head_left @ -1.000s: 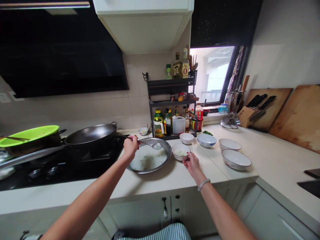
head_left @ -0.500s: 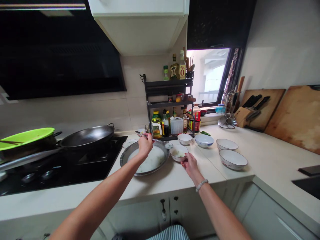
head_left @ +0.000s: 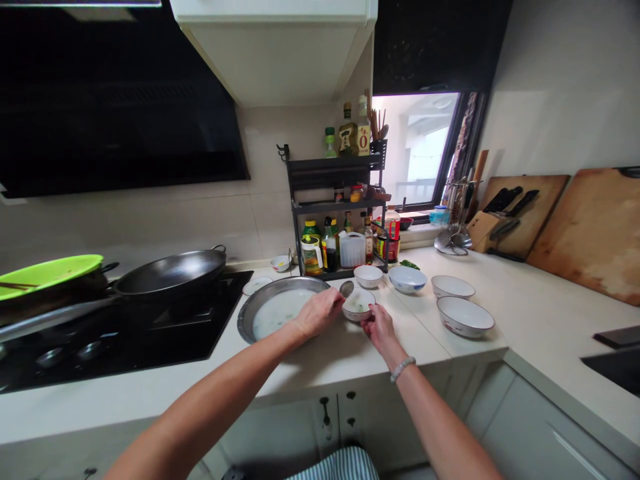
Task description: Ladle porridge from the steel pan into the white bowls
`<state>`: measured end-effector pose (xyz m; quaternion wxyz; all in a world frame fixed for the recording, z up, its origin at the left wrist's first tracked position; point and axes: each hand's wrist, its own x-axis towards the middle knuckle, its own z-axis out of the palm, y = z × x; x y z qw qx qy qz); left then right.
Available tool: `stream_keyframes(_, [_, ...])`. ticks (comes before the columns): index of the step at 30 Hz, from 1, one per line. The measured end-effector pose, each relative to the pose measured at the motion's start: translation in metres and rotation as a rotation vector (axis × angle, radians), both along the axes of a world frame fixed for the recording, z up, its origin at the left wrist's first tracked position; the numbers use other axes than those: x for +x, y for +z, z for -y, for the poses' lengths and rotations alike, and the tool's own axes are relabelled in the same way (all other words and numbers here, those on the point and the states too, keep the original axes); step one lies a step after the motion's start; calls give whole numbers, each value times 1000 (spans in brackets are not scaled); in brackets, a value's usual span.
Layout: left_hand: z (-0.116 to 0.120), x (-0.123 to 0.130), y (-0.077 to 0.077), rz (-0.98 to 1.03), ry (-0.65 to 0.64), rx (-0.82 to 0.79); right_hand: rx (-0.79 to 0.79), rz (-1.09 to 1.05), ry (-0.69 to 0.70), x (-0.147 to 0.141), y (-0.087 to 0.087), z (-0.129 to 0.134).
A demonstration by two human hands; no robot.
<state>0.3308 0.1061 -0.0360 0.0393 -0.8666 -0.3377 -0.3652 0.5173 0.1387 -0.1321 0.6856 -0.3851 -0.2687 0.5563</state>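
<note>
A kitchen: a wok [head_left: 173, 272] sits on a black hob [head_left: 125, 347], bottles [head_left: 349, 138] line a rack [head_left: 333, 166] on the worktop [head_left: 535, 293], and knives [head_left: 524, 203] stand by chopping boards [head_left: 590, 233].

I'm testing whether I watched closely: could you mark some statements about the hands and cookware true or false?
1. The right hand touches a bowl. True.
2. The left hand is empty. False: it holds a ladle.
3. The metal basin is empty. False: pale liquid lies in it.
4. A bracelet circles the right wrist. True.
5. The wok is right of the basin. False: it is left.
</note>
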Motion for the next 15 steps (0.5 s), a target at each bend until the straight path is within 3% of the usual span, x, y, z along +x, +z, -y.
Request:
stream_keyframes(2, [2,0,-2,9,-31,-24,-2,-1,6,0,1,0])
stream_keyframes(4, [1,1,-3,147,20,-59,-5,0,10,0,1,0])
stream_keyframes(7, [-7,1,0,547,170,-162,-7,3,15,1,0,0])
stream_keyframes(11, [-21,-16,12,1172,303,-434,-4,4,17,2,-1,1])
stream_keyframes(15, [-23,-56,18,1276,355,-429,-15,4,18,3,-1,0])
